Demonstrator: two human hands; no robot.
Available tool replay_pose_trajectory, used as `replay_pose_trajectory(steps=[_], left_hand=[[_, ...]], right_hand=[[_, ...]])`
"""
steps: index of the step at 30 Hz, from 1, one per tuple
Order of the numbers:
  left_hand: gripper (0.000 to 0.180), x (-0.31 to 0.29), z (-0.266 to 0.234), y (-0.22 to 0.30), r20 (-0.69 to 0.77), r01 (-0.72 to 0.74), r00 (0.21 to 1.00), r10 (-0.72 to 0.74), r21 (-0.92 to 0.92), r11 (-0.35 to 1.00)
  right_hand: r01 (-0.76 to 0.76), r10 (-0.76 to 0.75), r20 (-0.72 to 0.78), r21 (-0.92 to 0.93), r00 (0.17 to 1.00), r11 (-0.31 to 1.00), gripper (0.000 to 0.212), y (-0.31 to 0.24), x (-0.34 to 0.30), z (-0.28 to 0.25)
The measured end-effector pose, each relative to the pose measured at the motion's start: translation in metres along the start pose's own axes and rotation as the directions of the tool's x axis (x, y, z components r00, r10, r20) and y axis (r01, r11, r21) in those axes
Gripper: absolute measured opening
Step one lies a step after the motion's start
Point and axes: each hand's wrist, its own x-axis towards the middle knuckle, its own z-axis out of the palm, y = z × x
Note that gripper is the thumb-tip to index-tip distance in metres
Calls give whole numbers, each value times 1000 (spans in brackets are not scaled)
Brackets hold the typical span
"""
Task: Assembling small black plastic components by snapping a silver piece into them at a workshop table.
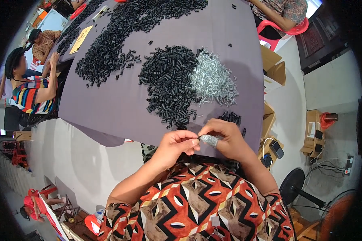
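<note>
Just in front of my body, over the table's near edge, my two hands meet at the fingertips. My left hand (176, 147) is closed, thumb and forefinger pinching a small black piece (199, 138). Closed on the same piece from the other side is my right hand (227, 138), with a silvery-grey wrap (209, 140) around one finger. Most of the piece is hidden by the fingertips. Beyond the hands lies a heap of short black cylinders (169, 82). Touching its right side is a heap of tiny silvery pieces (214, 79), perhaps springs. A few black cylinders (231, 117) lie beside my right hand.
The table wears a grey-purple cloth (112, 116). More black cylinders (104, 52) spread across its far part, near a yellow card (81, 39). Other people sit along the left side and at the far right. Cardboard boxes (275, 72) stand along the right edge; a black fan (292, 181) is behind right.
</note>
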Motion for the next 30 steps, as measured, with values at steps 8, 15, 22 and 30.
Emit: replay_pose_trajectory(steps=[8, 15, 22, 30], left_hand=[[12, -3, 8, -5, -92, -170, 979, 183, 135, 976], [12, -4, 13, -14, -121, -332, 895, 430, 463, 822], [11, -4, 14, -10, -57, -386, 836, 547, 647, 658], [12, -1, 3, -1, -98, -150, 983, 154, 50, 987]], right_hand=[[-104, 137, -92, 298, 986, 949, 17, 7, -6, 1], [23, -34, -49, -207, 998, 978, 19, -3, 0, 1], [89, -123, -121, -257, 985, 962, 18, 5, -1, 5], [510, -553, -636, -277, 538, 814, 24, -41, -40, -33]])
